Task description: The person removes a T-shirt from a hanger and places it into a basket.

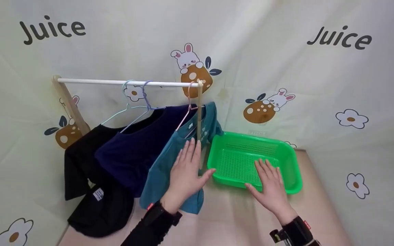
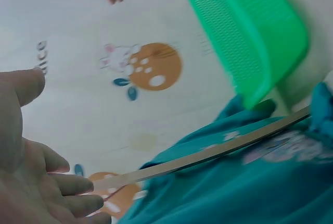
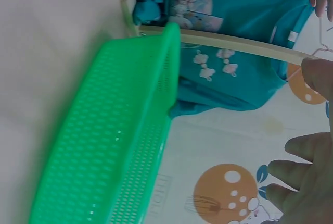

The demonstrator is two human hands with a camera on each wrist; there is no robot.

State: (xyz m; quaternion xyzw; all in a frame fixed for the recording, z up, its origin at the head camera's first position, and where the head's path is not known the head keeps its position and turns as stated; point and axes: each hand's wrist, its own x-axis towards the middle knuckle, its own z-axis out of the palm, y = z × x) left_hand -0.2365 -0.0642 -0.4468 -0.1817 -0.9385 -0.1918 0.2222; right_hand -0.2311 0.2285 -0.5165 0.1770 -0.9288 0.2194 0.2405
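My left hand [image 1: 185, 172], fingers straight, hovers in front of a teal shirt [image 1: 162, 172] that hangs on a pink hanger [image 1: 183, 119] at the rack's right end. Fingers extended too, my right hand [image 1: 270, 188] is over the near side of a green plastic basket [image 1: 294, 171]. Neither hand holds anything. Left of the teal shirt hang a navy garment [image 1: 125, 157] on a purple hanger [image 1: 145, 97] and a black garment [image 1: 77, 167] on a light-blue hanger [image 1: 115, 114]. A printed picture and small bunny shapes show on the teal shirt in the right wrist view.
The clothes rack has a white rail [image 1: 97, 82] and wooden posts [image 1: 72, 106]. Its right post stands between the teal shirt and the basket. A pale wooden tabletop [image 1: 231, 218] lies below. Behind is a cloth backdrop [image 1: 268, 51] printed with bunnies and flowers.
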